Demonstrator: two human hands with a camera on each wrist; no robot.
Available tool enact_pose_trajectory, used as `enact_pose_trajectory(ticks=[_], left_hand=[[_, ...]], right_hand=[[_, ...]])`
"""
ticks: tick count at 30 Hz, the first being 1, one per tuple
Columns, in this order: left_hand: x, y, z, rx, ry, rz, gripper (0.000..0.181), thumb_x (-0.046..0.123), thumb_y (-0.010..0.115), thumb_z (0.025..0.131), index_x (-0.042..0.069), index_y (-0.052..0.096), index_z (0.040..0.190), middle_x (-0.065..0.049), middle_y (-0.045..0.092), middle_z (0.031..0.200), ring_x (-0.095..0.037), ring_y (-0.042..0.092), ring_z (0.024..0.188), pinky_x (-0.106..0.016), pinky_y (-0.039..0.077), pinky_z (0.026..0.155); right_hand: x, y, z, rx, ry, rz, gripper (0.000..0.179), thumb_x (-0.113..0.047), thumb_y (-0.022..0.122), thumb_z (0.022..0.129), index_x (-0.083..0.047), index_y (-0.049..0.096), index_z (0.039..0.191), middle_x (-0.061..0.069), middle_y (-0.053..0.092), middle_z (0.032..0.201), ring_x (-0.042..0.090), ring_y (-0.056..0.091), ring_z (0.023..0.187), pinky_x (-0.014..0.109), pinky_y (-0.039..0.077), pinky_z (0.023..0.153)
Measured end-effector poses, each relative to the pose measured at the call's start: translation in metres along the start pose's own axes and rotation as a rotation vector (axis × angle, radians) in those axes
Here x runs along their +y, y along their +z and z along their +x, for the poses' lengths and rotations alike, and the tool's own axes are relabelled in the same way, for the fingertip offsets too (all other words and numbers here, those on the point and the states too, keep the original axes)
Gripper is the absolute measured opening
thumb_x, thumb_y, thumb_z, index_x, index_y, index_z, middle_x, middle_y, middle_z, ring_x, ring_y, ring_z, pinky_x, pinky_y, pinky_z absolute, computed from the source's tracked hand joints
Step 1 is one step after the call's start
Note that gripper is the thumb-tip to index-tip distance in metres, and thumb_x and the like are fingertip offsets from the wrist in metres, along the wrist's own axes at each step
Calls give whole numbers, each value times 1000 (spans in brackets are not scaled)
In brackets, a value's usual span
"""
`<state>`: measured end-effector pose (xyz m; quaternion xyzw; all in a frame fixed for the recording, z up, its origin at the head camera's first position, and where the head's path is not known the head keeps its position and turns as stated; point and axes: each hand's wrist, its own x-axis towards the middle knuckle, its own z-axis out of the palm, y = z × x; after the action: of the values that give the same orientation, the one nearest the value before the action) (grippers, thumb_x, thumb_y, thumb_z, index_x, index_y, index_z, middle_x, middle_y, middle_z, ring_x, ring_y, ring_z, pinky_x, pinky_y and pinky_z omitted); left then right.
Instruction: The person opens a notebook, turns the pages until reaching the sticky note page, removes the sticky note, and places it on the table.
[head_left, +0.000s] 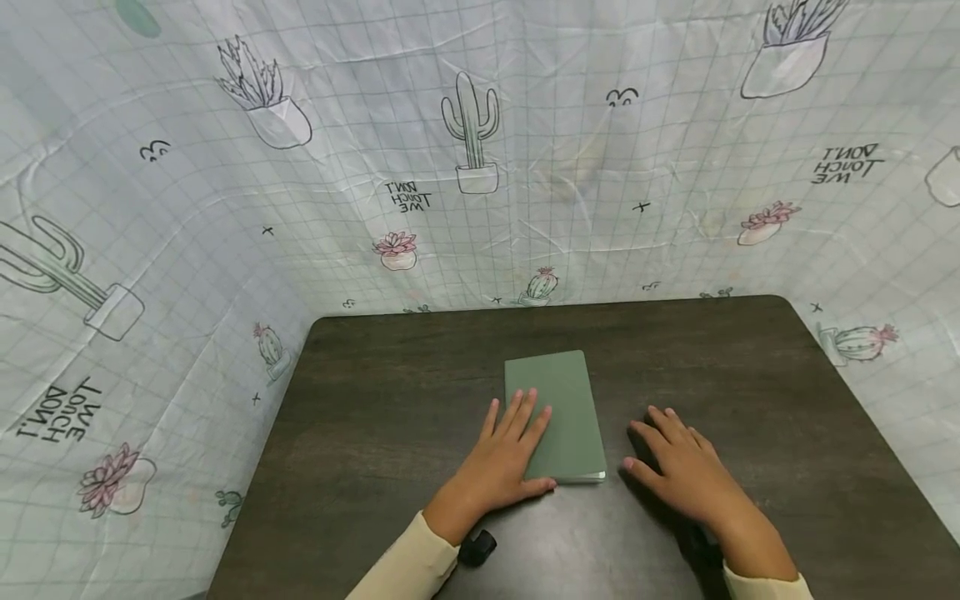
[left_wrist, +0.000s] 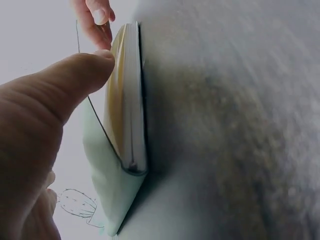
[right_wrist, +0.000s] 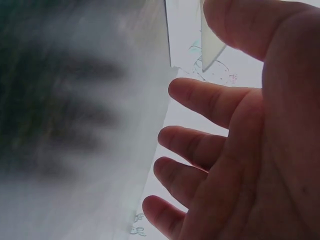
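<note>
A closed-looking green notebook lies on the dark wooden table. My left hand rests on its left part, fingers spread and straight over the cover, the thumb at the near edge. From the left wrist view, the notebook's cover stands slightly apart from the pages, and the left thumb overlaps the cover's edge. To the right of the notebook, my right hand is held over the table with loosely extended fingers and nothing in it. In the right wrist view its palm is bare.
The dark tabletop has rounded far corners. A white grid-patterned cloth printed with cacti hangs behind it and along both sides. A small black object sits at the left wrist by the cream sleeve.
</note>
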<state>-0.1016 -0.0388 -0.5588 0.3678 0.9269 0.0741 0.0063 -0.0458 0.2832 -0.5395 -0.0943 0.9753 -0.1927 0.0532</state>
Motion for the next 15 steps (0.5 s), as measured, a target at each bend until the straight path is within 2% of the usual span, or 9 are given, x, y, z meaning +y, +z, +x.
enact_pose_trajectory(ticks=[6, 15], left_hand=[[1, -3, -2, 36, -7, 10, 115, 74, 69, 94, 20, 8, 176, -11, -5, 183, -29, -4, 169, -61, 7, 133], [1, -9, -7, 99, -20, 22, 116, 70, 74, 93, 19, 12, 176, -12, 2, 183, -27, -4, 169, -62, 13, 132]], right_hand=[[-7, -3, 6, 6, -21, -18, 70, -53, 67, 105, -8, 56, 156, 30, 36, 168, 57, 30, 155, 79, 27, 116], [-15, 0, 15, 16, -36, -45, 76, -58, 68, 102, -6, 55, 157, 30, 35, 169, 56, 29, 157, 77, 25, 119]])
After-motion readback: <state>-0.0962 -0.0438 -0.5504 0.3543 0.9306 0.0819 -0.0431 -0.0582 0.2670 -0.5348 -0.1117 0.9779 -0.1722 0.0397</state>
